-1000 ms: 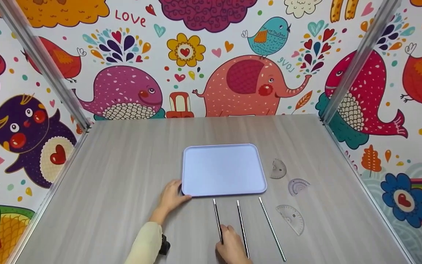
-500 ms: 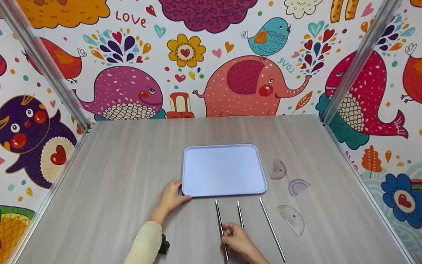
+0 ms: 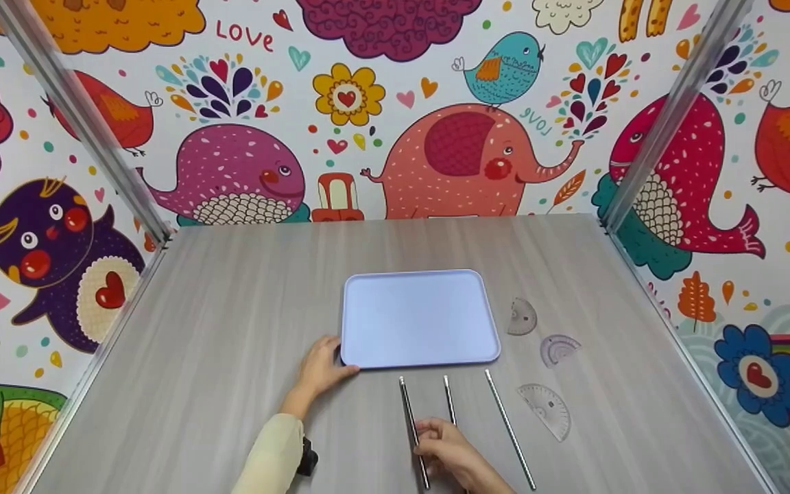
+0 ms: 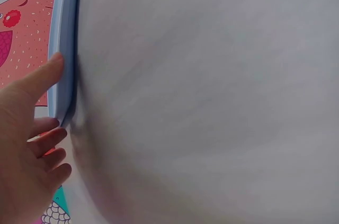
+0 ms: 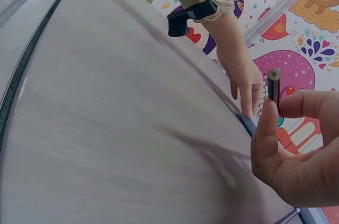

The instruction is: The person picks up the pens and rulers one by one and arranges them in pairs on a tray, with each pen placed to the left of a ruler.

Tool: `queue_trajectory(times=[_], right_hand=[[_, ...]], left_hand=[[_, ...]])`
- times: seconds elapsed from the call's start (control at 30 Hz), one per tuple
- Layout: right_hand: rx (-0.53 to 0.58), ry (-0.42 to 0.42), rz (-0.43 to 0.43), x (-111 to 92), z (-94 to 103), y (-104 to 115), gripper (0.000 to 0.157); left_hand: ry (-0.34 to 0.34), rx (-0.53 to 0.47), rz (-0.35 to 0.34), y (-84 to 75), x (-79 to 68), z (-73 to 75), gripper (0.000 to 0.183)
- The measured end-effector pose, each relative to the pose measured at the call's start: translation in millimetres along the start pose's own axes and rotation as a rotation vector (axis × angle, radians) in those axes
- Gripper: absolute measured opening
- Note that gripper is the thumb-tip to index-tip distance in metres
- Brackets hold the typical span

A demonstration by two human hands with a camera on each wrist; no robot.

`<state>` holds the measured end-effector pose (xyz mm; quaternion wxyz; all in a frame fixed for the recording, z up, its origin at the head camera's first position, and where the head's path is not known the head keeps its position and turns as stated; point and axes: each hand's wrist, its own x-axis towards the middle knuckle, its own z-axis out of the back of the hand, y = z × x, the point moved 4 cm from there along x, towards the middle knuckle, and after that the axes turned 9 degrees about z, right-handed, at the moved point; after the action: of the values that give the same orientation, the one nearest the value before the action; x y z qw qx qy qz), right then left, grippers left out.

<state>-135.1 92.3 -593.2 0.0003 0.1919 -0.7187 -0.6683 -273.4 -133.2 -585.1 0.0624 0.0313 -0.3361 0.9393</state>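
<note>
My right hand (image 3: 451, 449) pinches a dark pencil (image 3: 407, 403) between thumb and fingers, below the tray in the head view. From the right wrist, the pencil's blunt end (image 5: 274, 78) juts out above the fingertips. Partly hidden behind this hand lies a second dark pencil (image 3: 449, 396). A green pencil (image 3: 509, 429) lies to its right. My left hand (image 3: 319, 370) grips the near left corner of a pale lilac tray (image 3: 419, 319); in the left wrist view its thumb lies along the tray's rim (image 4: 64, 49), with the fingers around the corner.
Three clear protractors lie right of the tray: a small one (image 3: 522, 317), a purplish one (image 3: 560, 350) and a larger one (image 3: 546, 410). The wood-grain table (image 3: 230, 329) is bounded by metal edge strips and walls (image 3: 347, 41) with cartoon animals.
My right hand has turned and shifted slightly right, now pinching the pencil from its right side. The pencil's lower end has come into view. The left hand and tray have stayed put.
</note>
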Motion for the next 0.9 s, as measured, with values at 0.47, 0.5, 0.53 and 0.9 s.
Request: queue_trajectory(times=[0.47,0.5,0.53,0.9], right_hand=[[0.003,0.047,0.086,10.4,1.6,14.4,0.046],[-0.003,0.049,0.091,11.7,1.5,15.9,0.046],[-0.008,0.050,0.094,13.1,1.4,17.4,0.046],[-0.063,0.037,0.109,28.1,-0.5,36.0,0.047]], left_hand=[[-0.004,0.017,-0.025,-1.1,-0.5,0.8,0.062],[-0.003,0.015,-0.025,-1.1,-0.6,1.0,0.062],[-0.004,0.017,-0.029,-1.2,-0.5,1.3,0.062],[-0.012,0.032,-0.032,-0.5,-0.8,2.6,0.062]])
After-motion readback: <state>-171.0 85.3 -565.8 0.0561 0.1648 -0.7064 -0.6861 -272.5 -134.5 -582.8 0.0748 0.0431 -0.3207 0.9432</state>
